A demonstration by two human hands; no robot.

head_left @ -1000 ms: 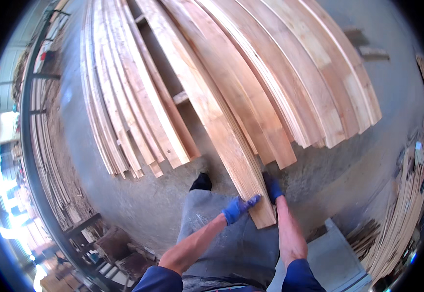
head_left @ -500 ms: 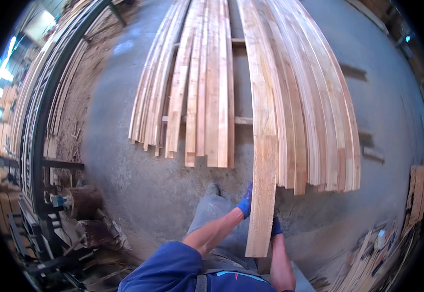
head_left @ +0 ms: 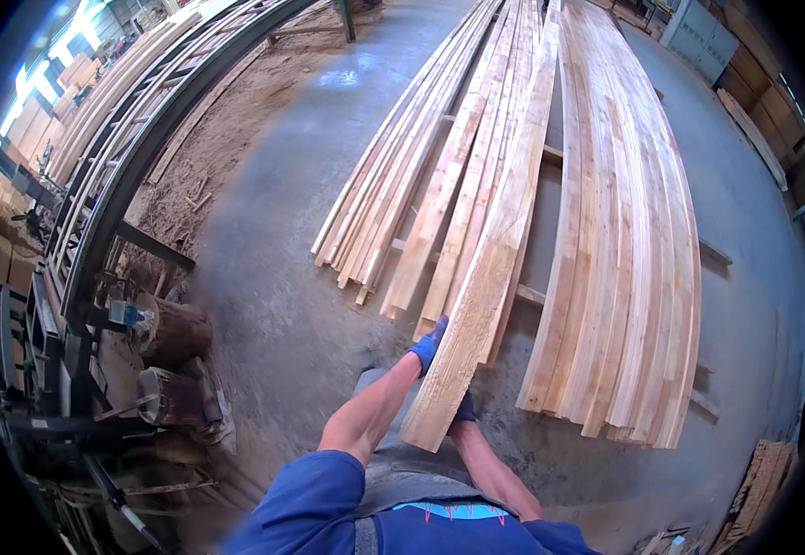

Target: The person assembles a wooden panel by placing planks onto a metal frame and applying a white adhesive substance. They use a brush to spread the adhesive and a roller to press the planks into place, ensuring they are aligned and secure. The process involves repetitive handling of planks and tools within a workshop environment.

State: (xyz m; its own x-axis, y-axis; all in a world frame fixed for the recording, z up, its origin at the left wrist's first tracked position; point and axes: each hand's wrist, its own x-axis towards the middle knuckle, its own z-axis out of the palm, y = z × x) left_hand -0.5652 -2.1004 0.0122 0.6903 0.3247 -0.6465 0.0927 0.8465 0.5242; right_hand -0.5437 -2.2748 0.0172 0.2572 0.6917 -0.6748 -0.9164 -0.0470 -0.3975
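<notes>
I've got both blue-gloved hands, left point(head_left: 428, 344) and right point(head_left: 463, 408), fingers clamped on a long rough-sawn pale wooden plank point(head_left: 485, 268) over the smooth concrete floor point(head_left: 273, 314).

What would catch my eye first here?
The long pale plank running up the middle, its near end gripped by both blue-gloved hands: left hand on its left edge, right hand mostly hidden under it. Two spreads of similar boards lie on the concrete floor either side.
</notes>
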